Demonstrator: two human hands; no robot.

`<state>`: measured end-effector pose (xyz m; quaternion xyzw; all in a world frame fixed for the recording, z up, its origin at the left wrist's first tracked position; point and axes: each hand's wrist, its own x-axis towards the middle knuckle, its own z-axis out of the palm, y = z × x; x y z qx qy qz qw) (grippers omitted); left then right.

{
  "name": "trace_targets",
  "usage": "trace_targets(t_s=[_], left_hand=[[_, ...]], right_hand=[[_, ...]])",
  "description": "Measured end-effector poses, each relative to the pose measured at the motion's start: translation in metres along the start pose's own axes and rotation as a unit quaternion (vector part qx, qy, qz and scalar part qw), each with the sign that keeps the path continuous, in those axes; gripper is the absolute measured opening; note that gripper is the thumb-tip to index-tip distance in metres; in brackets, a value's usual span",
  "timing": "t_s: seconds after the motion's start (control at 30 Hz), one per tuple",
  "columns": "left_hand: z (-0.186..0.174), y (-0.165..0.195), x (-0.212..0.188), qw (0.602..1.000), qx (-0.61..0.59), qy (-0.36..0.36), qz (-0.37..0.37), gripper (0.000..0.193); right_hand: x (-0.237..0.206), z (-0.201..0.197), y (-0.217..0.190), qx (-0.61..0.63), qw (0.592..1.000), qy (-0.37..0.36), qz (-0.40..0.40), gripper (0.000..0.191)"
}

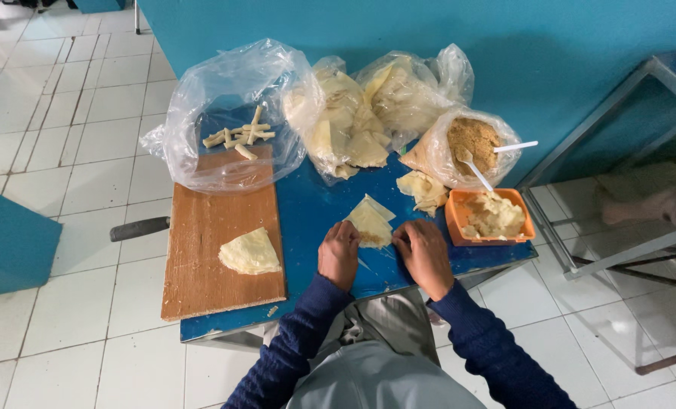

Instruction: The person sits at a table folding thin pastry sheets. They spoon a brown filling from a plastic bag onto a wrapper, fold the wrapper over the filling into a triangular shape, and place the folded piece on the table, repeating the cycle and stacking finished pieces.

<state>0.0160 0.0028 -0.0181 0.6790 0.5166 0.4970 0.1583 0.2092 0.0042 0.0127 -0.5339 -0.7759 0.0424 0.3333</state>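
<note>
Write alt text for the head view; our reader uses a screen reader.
A person's left hand and right hand fold a pale triangular pastry wrapper with brown filling on a small blue table. Nearby sit an orange plastic tub, a brown wooden board and clear plastic bags.

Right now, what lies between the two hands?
In the head view, a folded pastry sheet with filling lies between the left hand and right hand, on the blue table.

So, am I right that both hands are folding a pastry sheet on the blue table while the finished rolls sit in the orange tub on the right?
Not quite: the head view shows the finished rolls in the clear plastic bag at the far left. The orange tub holds pale paste. Both the left hand and right hand are on the pastry sheet on the blue table.
</note>
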Motion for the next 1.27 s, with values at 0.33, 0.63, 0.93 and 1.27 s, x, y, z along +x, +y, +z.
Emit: trace_targets(t_s=[0.33,0.63,0.93,1.27], left_hand=[[-0.002,0.006,0.007,0.999,-0.025,-0.013,-0.024,0.013],[0.001,-0.003,0.006,0.997,-0.047,-0.054,-0.008,0.030],[-0.005,-0.002,0.005,0.993,-0.027,-0.101,0.053,0.036],[0.007,-0.008,0.029,0.987,0.096,-0.085,0.092,0.003]], right_hand=[[0.006,-0.003,-0.014,0.144,0.989,-0.003,0.024,0.008],[0.003,-0.006,-0.018,0.141,0.988,-0.056,-0.041,0.027],[0.006,0.010,-0.004,0.081,0.992,-0.022,-0.099,0.013],[0.028,0.024,0.006,0.078,0.994,-0.068,0.020,0.010]])
